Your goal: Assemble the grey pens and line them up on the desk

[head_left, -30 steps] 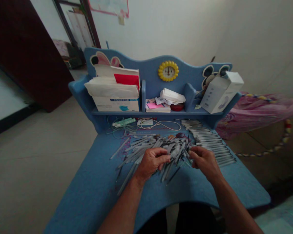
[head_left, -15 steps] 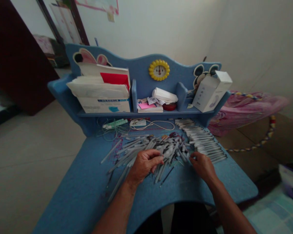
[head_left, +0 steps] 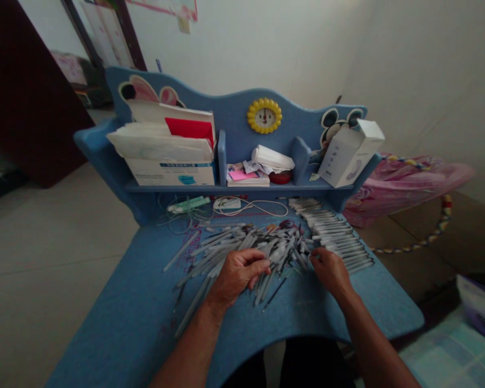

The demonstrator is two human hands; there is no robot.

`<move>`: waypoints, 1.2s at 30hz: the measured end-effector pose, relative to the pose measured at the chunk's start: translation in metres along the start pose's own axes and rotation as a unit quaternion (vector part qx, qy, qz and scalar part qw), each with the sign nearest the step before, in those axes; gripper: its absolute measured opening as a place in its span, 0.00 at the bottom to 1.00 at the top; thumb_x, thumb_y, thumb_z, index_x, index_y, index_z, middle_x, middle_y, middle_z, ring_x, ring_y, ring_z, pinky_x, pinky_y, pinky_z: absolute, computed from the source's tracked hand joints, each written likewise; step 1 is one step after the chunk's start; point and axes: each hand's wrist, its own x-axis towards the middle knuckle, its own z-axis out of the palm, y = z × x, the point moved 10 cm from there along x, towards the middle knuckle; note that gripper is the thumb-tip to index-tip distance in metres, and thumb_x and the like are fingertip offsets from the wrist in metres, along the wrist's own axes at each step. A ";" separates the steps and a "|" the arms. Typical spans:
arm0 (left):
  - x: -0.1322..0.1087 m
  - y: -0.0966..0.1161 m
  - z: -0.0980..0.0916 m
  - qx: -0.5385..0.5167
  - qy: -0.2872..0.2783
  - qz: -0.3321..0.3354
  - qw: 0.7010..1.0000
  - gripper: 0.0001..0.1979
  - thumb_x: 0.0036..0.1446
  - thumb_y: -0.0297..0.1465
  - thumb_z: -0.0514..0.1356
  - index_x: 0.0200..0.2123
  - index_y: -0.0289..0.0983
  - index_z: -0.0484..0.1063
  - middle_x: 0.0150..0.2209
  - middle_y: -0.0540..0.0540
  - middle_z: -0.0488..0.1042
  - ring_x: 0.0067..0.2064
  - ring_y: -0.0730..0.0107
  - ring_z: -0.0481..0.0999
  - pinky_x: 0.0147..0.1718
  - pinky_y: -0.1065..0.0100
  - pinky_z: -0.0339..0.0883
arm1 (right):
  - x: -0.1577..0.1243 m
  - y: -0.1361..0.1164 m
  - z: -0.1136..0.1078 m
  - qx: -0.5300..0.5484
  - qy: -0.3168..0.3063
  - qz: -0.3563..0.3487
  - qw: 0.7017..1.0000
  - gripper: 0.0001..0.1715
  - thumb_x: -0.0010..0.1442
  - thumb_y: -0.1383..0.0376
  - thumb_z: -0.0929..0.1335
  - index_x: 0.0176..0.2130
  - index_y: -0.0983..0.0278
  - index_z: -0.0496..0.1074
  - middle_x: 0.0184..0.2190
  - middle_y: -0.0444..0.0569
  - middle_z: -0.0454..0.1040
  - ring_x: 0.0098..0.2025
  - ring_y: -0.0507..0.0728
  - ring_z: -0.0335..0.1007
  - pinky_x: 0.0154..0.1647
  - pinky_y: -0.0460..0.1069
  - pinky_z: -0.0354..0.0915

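A loose pile of grey, translucent pen barrels and small pen parts [head_left: 210, 258] lies across the middle of the blue desk. My left hand [head_left: 239, 275] is over the front of this pile, thumb and fingers pinched together; what they hold, if anything, is too small to make out. At the pile's right edge, my right hand [head_left: 330, 270] is also closed in a pinch, its fingertips close to small parts. Anything inside that pinch is hidden. Just beyond it, a row of pens [head_left: 335, 234] lies side by side along the desk's right side.
Behind the pile are a white cord [head_left: 262, 207] and a green-and-white item with thin tubing [head_left: 189, 205]. The desk's raised shelf [head_left: 173, 188] holds a mask box [head_left: 170, 172], papers and a white carton [head_left: 350, 156]. The desk's front edge [head_left: 262, 345] curves inward.
My right hand has shifted slightly left toward the pile, still pinched. My left hand stays almost in place. The whole view has tilted a little.
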 end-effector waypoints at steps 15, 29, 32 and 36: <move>-0.002 -0.003 0.003 -0.004 -0.009 -0.009 1.000 0.10 0.45 0.33 0.64 0.27 0.31 0.73 0.22 0.49 0.75 0.13 0.84 0.58 0.14 0.76 0.48 | 0.015 -0.017 0.004 -0.114 -0.013 0.016 0.993 0.18 0.58 0.59 0.59 0.36 0.61 0.75 0.34 0.57 0.77 0.39 0.62 0.74 0.33 0.50 0.63; -0.001 -0.006 0.006 -0.006 -0.021 -0.005 1.000 0.09 0.46 0.33 0.63 0.28 0.31 0.72 0.22 0.49 0.75 0.13 0.84 0.58 0.14 0.76 0.49 | 0.010 -0.016 0.007 -0.145 -0.010 0.018 0.989 0.21 0.61 0.58 0.57 0.37 0.63 0.74 0.34 0.58 0.77 0.39 0.63 0.74 0.35 0.52 0.64; -0.001 -0.006 0.007 0.002 -0.029 -0.005 1.000 0.09 0.46 0.32 0.63 0.27 0.31 0.72 0.22 0.48 0.75 0.14 0.84 0.59 0.14 0.76 0.50 | 0.010 -0.015 0.007 -0.142 -0.009 0.018 0.990 0.20 0.62 0.58 0.56 0.38 0.63 0.73 0.35 0.58 0.77 0.39 0.62 0.74 0.35 0.52 0.64; 0.000 -0.007 0.007 0.005 -0.030 -0.002 1.000 0.08 0.47 0.32 0.62 0.27 0.32 0.72 0.23 0.48 0.75 0.13 0.84 0.58 0.14 0.76 0.49 | 0.008 -0.014 0.008 -0.135 -0.008 0.018 0.991 0.20 0.63 0.59 0.55 0.38 0.63 0.72 0.36 0.57 0.77 0.39 0.61 0.74 0.35 0.51 0.63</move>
